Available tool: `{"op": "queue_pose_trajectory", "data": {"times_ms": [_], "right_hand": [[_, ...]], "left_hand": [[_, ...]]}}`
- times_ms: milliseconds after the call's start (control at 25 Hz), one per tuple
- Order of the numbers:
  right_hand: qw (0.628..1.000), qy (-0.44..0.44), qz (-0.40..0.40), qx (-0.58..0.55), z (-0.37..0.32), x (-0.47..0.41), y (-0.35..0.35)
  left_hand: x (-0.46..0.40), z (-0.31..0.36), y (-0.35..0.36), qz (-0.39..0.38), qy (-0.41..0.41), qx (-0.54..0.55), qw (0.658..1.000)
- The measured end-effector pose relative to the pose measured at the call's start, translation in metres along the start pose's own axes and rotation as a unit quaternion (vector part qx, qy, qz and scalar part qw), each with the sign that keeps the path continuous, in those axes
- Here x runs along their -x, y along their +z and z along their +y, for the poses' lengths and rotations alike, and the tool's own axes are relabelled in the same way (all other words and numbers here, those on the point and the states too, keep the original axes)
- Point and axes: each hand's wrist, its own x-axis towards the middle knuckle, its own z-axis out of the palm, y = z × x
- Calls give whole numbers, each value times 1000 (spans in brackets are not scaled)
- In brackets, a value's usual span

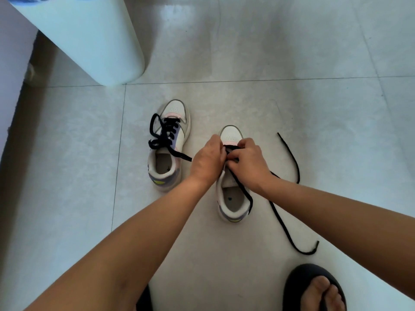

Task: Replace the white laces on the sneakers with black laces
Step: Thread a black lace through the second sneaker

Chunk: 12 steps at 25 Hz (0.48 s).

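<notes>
Two white sneakers stand on the tiled floor. The left sneaker (pixel 167 149) is laced with a black lace tied in a bow (pixel 160 135). Over the lace area of the right sneaker (pixel 232 198) both my hands work close together. My left hand (pixel 207 160) rests curled on the shoe's left side; what it holds is hidden. My right hand (pixel 247 160) pinches the black lace (pixel 283 223) near the front eyelets. One end of that lace trails across the shoe's opening, and the other loops over the floor to the right.
A tall white appliance (pixel 89 39) stands at the upper left beside a wall. My foot in a black slipper (pixel 314 290) shows at the bottom right, and another black slipper edge (pixel 144 299) sits under my left forearm.
</notes>
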Motion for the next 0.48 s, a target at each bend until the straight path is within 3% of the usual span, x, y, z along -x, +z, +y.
{"op": "queue_pose_trajectory", "data": {"times_ms": [120,240,400,480], "right_hand": [[988,123,45,-78,-7,-5,12],[991,107,63,-45,-7,-3,14],[995,58,77,28,-10,2,18],[995,44,84,27,-8,6,22]], "left_hand": [[4,-9,-3,-79,-126,169,974],[-2,-19,-9,-139,-129,223,956],[-4,-16,-11,-139,-20,78,987],[2,-8,-8,-108,-24,24,994]]}}
